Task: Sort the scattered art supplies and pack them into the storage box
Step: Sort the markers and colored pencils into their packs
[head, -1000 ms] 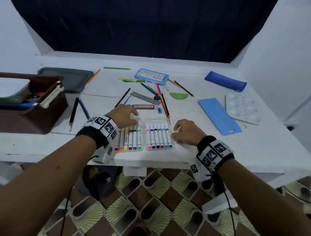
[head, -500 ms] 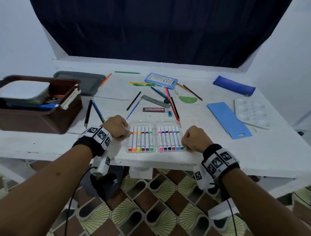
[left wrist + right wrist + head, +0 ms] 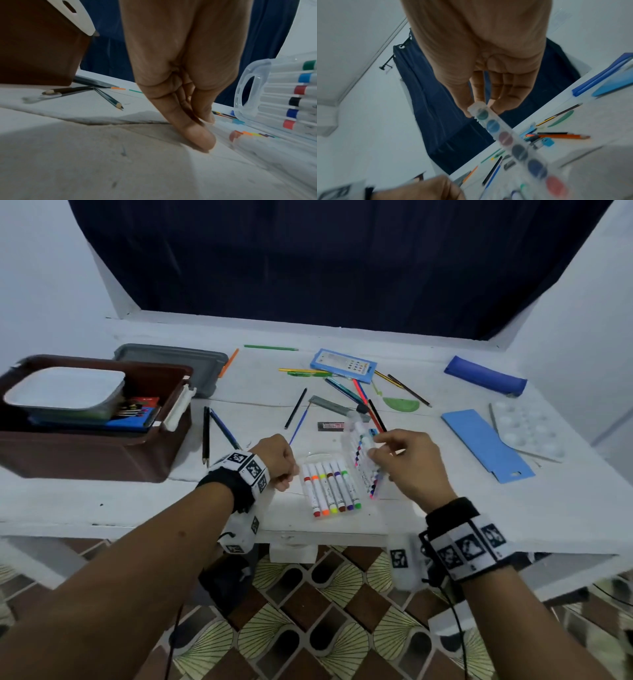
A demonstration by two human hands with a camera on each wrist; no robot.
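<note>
The head camera looks down and forward from above the near edge of the white wooden tabletop (image 3: 445, 508), seeing all of it. The left wrist camera sits low, very close to the tabletop, facing the far edge. The right wrist camera is higher and tilted. All three see the clear plastic marker case (image 3: 364, 460) (image 3: 274, 94) (image 3: 513, 143).
</note>
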